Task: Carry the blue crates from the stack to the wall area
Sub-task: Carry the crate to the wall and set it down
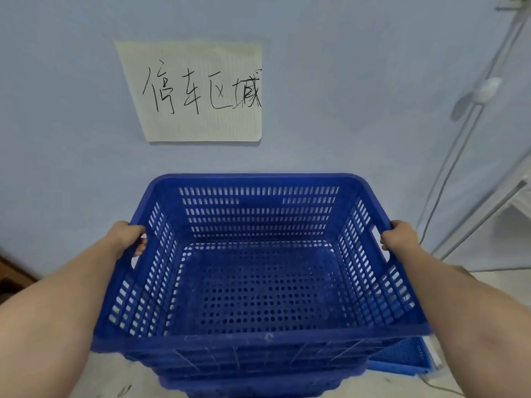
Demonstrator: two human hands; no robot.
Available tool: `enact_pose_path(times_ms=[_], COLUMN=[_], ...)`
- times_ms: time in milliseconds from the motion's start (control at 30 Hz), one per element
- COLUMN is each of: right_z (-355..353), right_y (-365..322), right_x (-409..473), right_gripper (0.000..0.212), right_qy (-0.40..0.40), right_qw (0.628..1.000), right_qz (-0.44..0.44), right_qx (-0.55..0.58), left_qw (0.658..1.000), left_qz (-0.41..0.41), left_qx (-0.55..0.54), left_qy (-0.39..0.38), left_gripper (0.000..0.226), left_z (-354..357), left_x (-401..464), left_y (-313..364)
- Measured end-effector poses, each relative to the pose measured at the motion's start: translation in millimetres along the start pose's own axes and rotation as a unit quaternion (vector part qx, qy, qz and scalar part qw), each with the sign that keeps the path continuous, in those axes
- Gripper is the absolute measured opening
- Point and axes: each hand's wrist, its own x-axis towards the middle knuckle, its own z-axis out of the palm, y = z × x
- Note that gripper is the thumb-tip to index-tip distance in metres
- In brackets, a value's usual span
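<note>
Both handles of the blue crate (260, 271) are gripped tight, left hand (129, 235) and right hand (398, 235); it's best lowered level, squarely onto the crates below (253, 383).

it looked like a plain storage or utility room: a bare pale wall (344, 110) carried a handwritten paper sign (201, 91) reading 停车区域, with blue perforated crates (258, 282) below the sign and white cables (471, 145) to its right
</note>
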Motion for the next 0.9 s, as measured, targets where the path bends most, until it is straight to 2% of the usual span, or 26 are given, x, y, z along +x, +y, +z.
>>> enact_pose_path(times_ms=[233, 333, 467, 633, 900], right_z=[26, 37, 42, 47, 37], right_y=[14, 19, 10, 16, 18], right_x=[7, 15, 30, 31, 25], right_gripper=[0.039, 0.037, 0.03, 0.031, 0.032], right_qy=[-0.052, -0.054, -0.052, -0.043, -0.072], right_qw=[0.998, 0.998, 0.998, 0.998, 0.993], right_qz=[0.028, 0.027, 0.035, 0.018, 0.048], right_qx=[-0.028, -0.024, -0.015, -0.05, -0.078], left_qw=[1.0, 1.0, 0.999, 0.998, 0.993], left_qz=[-0.014, -0.004, -0.016, -0.013, -0.02], left_qx=[0.018, 0.029, 0.035, 0.066, 0.105], left_qy=[-0.02, -0.009, -0.016, -0.02, -0.048], left_gripper=[0.016, 0.005, 0.01, 0.014, 0.013], left_z=[17, 25, 23, 24, 20], left_x=[20, 29, 40, 45, 37], left_y=[-26, -38, -39, -44, -51])
